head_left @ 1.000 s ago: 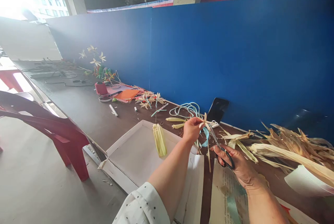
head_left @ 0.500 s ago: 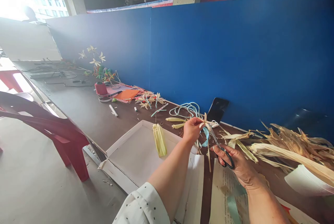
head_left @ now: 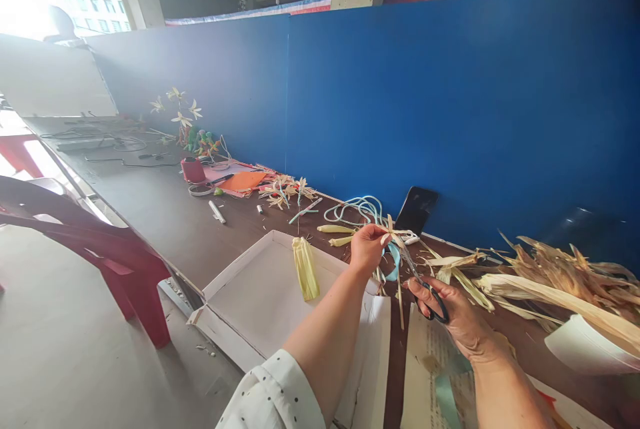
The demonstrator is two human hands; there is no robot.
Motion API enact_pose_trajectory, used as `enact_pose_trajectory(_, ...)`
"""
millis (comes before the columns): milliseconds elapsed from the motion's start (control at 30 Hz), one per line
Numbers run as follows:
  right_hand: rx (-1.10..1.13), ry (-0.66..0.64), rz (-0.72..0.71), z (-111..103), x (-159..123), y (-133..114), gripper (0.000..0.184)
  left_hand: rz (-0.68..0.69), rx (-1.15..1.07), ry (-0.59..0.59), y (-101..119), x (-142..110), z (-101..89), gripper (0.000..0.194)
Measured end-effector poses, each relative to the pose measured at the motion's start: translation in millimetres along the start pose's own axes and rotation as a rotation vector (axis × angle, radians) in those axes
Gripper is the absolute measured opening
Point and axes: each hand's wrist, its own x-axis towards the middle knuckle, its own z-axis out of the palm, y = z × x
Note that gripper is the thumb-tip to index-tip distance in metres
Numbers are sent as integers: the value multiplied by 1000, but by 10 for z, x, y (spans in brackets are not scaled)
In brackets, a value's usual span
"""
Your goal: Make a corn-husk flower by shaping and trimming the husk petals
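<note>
Between the fingertips of my left hand (head_left: 368,246) is a pale corn-husk flower (head_left: 391,232) with narrow pointed petals. My right hand (head_left: 453,314) grips black-handled scissors (head_left: 439,302), its fingers in the loops. The blades point up and away, and their tips are close to the flower's petals; I cannot tell whether they touch. Below the hands lie a light blue ribbon loop (head_left: 393,262) and a thin stalk (head_left: 401,306). A folded yellow-green husk bundle (head_left: 306,270) rests in the white box lid (head_left: 240,286) left of my left arm.
A phone (head_left: 418,209) leans on the blue partition (head_left: 450,96). Dry husks (head_left: 560,276) and a white bowl-like container (head_left: 590,346) are at right. Finished husk flowers (head_left: 180,109), orange paper (head_left: 243,181) and a red thread spool (head_left: 193,170) sit farther left. A red chair (head_left: 115,249) stands beside the table.
The flower in my left hand has turned or shifted slightly to the left. My right hand and the scissors have barely moved.
</note>
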Motion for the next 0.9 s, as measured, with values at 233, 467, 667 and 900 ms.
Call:
enact_pose_trajectory(233,1,20,9,0,2,6,33,-8,-49,-2,29,-18,19,16)
enact_pose_trajectory(467,-9,43,-18,-16,11,31,33,-22,-49,-5,8,-3,13,19)
enact_pose_trajectory(667,-52,44,-18,6,-5,-22,37,-21,-31,3,5,-2,10,20)
enact_pose_trajectory(900,-54,50,-28,-2,-12,-17,34,-13,-34,-8,-14,9,2,19)
